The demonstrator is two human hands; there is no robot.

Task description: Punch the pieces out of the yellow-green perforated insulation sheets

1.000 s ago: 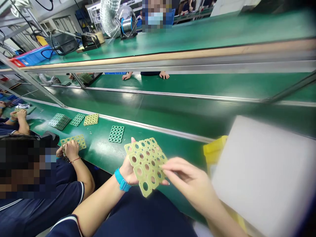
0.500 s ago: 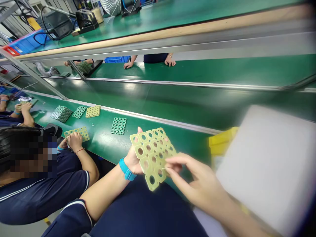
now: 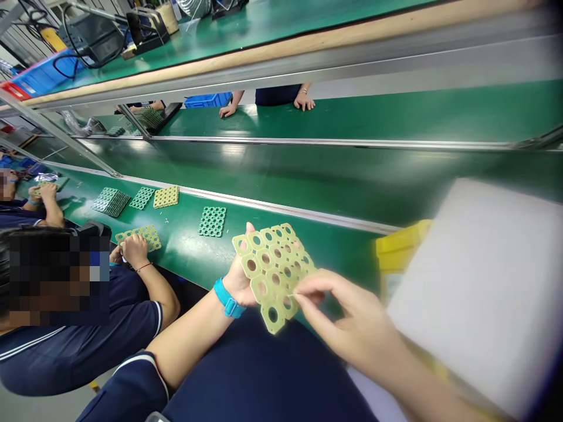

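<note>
My left hand supports a yellow-green perforated sheet from below, with its fingers behind the sheet and a blue wristband on the wrist. The sheet looks like fibreglass board, with a honeycomb of round holes. My right hand comes in from the right, and its thumb and fingertips pinch the sheet's lower right edge. Both hands are above the green bench, and the part of the sheet behind my left hand is hidden.
A white foam slab rests on a yellow bin at my right. Several perforated sheets lie on the green bench. A co-worker's hand holds a similar sheet nearby, and other people work along the bench.
The view has tilted, shifting the scene upward. The sheet has risen slightly with my hands, and my right hand's grip on its edge stays in place.
</note>
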